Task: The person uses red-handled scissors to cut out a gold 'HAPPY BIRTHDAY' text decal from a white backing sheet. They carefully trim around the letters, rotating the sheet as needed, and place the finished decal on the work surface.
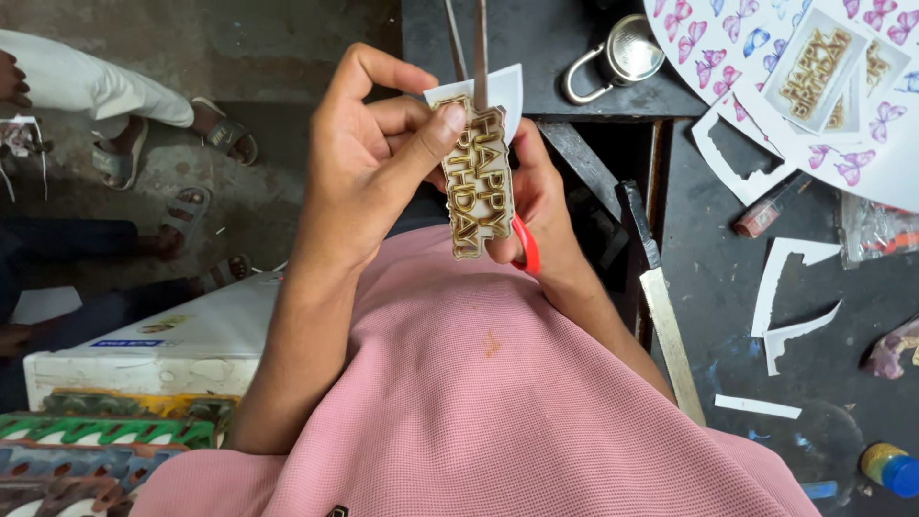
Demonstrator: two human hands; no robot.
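Pink shirt [479,402] fills the foreground. Above it, the left hand [369,163] pinches a gold lettered cutout [477,187] in a closed grip; the right hand [541,196] grips red-handled scissors [524,244], blades cutting its white edge, clear of the dark bench [728,278].

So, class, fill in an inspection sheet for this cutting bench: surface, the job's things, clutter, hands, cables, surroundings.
Surface: dark, scuffed worktable, paint-flecked.
Job's things: gold lettered sticker cut-out; red-handled scissors, blades up; printed sticker sheet with butterflies on the table.
Clutter: white paper offcuts, padlock, small bottle with yellow cap, flat metal strip.
Hands: left hand pinches the cut-out; right hand, partly hidden behind it, holds the scissors.
Cables: nothing seen.
Surroundings: white box, stacked coloured items, another person's sandalled feet on a concrete floor.
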